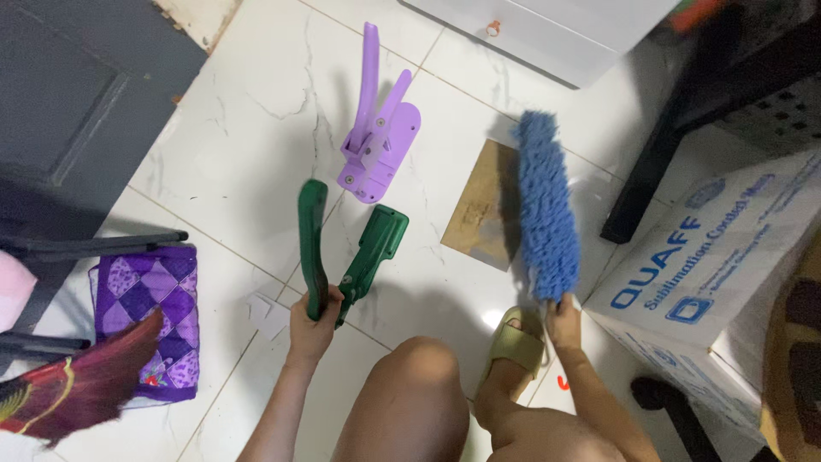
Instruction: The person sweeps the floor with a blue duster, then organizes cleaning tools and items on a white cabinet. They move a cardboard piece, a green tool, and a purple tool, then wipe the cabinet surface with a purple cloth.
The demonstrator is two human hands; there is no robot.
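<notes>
While both hands are busy, these lines run from the held things outward.

Left hand (pixel 312 321): clenched round the lower ends of a green plastic mop frame (pixel 346 252), its two arms spreading upward in a V above the floor, seemingly so the hinged part hangs free.

Right hand (pixel 562 310): gripping the near end of a blue fluffy mop pad (pixel 546 205), which stands almost upright and is lifted clear of the tiles, its far end pointing away from the person.

Purple frame (pixel 376 137): a second piece of like shape, lying on the white marble floor (pixel 256 111) just beyond the green one, apart from both hands.

Cardboard sheet (pixel 479 210): flat on the floor, partly behind the blue pad.

Body: a bare knee (pixel 410 393) between the arms; a foot in an olive sandal (pixel 513 342) just below the right hand.

Left edge: a purple patchwork cushion (pixel 145 316) with a dark red cloth beside it.

Right edge: a printed white carton (pixel 718 257) and a black furniture leg (pixel 650 162).

Top: a white drawer unit (pixel 530 34).
</notes>
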